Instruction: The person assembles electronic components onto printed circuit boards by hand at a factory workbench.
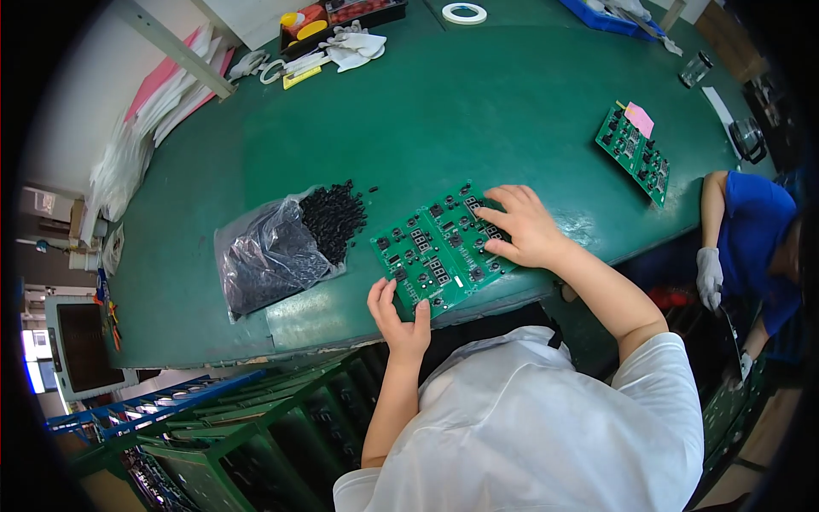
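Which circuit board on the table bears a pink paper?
The far-right circuit board, where pink paper lies; the nearer circuit board, touched by left hand and right hand, has none.

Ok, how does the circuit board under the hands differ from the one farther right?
The left hand and right hand touch the near board; no hand touches the far board. The far board carries a pink slip; the near board shows none. The near board looks larger in view, the far board smaller. Both are green with black parts.
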Demonstrator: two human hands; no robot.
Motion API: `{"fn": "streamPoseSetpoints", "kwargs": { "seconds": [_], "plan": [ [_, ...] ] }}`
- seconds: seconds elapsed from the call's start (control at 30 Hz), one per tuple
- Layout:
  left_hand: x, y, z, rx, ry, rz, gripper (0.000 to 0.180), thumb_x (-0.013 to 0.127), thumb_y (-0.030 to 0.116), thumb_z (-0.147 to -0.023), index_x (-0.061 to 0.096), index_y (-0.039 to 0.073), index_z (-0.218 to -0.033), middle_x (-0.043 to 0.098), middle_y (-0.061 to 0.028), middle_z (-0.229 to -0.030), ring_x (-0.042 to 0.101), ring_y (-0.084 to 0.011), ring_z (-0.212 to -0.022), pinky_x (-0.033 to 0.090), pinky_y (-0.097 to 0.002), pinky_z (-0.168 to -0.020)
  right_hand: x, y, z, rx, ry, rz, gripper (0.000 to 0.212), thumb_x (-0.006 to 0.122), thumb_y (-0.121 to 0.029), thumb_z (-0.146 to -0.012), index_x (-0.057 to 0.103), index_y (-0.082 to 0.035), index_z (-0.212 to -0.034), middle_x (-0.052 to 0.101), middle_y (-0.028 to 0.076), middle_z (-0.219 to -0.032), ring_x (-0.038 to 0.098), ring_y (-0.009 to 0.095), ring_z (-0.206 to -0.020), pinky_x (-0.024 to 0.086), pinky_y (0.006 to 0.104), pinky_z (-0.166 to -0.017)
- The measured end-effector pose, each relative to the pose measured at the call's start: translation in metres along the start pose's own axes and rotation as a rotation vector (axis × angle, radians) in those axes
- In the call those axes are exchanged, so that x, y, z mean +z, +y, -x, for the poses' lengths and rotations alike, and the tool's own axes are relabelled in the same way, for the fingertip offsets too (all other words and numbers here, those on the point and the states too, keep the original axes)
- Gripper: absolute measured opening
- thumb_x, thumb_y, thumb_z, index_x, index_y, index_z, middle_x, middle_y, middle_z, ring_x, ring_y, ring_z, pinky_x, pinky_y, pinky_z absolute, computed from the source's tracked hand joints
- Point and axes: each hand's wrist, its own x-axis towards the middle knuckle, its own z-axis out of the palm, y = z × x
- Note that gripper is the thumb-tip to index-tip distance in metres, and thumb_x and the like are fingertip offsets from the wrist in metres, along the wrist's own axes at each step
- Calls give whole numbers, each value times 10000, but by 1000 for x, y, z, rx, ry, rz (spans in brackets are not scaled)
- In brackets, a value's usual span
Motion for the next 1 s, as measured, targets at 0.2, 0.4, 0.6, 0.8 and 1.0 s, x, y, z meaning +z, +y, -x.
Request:
{"fn": "streamPoseSetpoints", "kwargs": {
  "seconds": [0.2,0.4,0.6,0.8,1.0],
  "plan": [
    [-1,1,2,1,-9,33,565,715,225,-787,460,5,-1240,415,-236,-1277,449,-372,-1154,378,-454,-972,5,-4,-3,-58,-57,77,499,596,-443,-833,616,-77,-1171,487,188,-1314,389,366,-1288,292,505,-1062],
    [-2,2,3,6,5,33,537,707,214,-787,472,4,-1221,421,-232,-1263,451,-367,-1149,372,-448,-977,22,27,-6,128,47,-163,501,545,-387,-885,563,-47,-1253,488,180,-1335,380,358,-1299,283,485,-1073],
    [-2,-2,2,13,16,41,540,724,194,-769,478,10,-1213,428,-235,-1245,473,-373,-1121,403,-447,-947,20,40,-20,175,-30,-297,495,496,-356,-920,510,-55,-1313,501,170,-1332,408,346,-1278,285,467,-1073],
    [-2,0,0,25,15,38,532,721,192,-771,477,6,-1206,436,-240,-1230,481,-375,-1101,410,-446,-933,22,44,-35,129,-162,-75,525,486,-359,-920,453,-76,-1360,464,172,-1365,389,350,-1290,283,470,-1074],
    [-3,2,-1,28,19,19,526,721,184,-769,477,1,-1197,443,-241,-1221,482,-376,-1099,412,-443,-931,7,-16,-38,-76,-95,-27,554,562,-387,-836,524,-79,-1295,395,205,-1411,318,398,-1337,228,529,-1100]
  ]
}}
